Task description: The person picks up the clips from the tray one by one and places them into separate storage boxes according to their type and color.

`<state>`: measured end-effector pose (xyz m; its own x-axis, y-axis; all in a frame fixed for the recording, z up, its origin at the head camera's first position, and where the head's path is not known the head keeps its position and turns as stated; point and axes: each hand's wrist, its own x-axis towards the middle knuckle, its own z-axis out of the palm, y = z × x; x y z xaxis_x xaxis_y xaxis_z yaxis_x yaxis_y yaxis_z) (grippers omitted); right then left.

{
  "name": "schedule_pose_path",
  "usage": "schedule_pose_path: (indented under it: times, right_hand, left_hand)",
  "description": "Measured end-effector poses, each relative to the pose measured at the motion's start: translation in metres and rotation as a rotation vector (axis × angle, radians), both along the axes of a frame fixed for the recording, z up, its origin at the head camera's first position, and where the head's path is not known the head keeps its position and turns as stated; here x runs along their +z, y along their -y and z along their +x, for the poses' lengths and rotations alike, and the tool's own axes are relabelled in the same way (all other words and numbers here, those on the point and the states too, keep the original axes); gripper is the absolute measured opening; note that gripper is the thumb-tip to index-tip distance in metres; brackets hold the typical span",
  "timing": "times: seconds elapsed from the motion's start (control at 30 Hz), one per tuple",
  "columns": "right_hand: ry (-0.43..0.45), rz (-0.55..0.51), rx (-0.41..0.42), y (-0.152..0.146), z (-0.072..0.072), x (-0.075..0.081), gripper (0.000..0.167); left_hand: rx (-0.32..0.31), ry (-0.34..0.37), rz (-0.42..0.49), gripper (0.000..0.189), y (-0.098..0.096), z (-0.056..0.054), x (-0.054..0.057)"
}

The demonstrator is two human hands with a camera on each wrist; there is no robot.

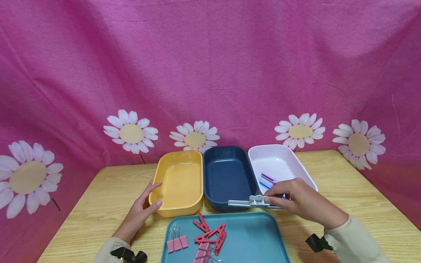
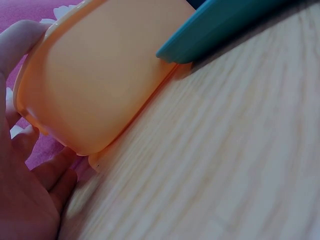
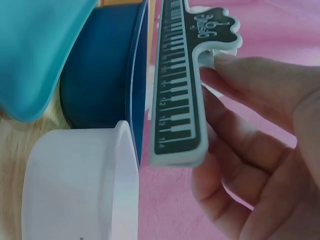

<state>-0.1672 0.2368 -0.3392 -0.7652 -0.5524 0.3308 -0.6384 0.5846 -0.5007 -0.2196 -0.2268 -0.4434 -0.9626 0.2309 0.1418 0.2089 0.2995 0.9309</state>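
Observation:
My right hand [image 1: 297, 199] pinches a long white clip [image 3: 177, 100] with a black piano-key and ruler pattern by its scalloped grip. The clip is level above the near edges of the navy bin [image 1: 208, 190] and the white bin [image 1: 306, 171]. Purple and blue striped pieces [image 1: 267, 180] lie in the white bin, partly hidden by the hand. My left hand [image 1: 141, 210] rests at the near left corner of the yellow bin [image 1: 179, 212], thumb and a finger touching its rim, other fingers loose beside its wall.
A teal tray [image 1: 253, 237] stands in front of the bins. It holds several red clothespins [image 1: 210, 235] and pink binder clips [image 1: 177, 243]. The bins stand side by side on a wooden table [image 1: 82, 215], with a pink flowered cloth [image 1: 210, 73] hanging behind.

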Motion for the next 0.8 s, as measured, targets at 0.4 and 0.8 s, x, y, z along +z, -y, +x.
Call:
schedule_pose_path:
  times: [0.4, 0.8]
  right_hand:
    - [0.049, -0.029, -0.095, -0.012, -0.01, -0.005, 0.009]
    - [0.037, -0.026, -0.192, -0.02, -0.016, -0.007, 0.01]
  left_hand:
    - [0.017, -0.005, -0.023, 0.054, 0.0, -0.001, -0.002]
    - [-0.006, -0.012, 0.011, 0.054, 0.001, -0.001, -0.001]
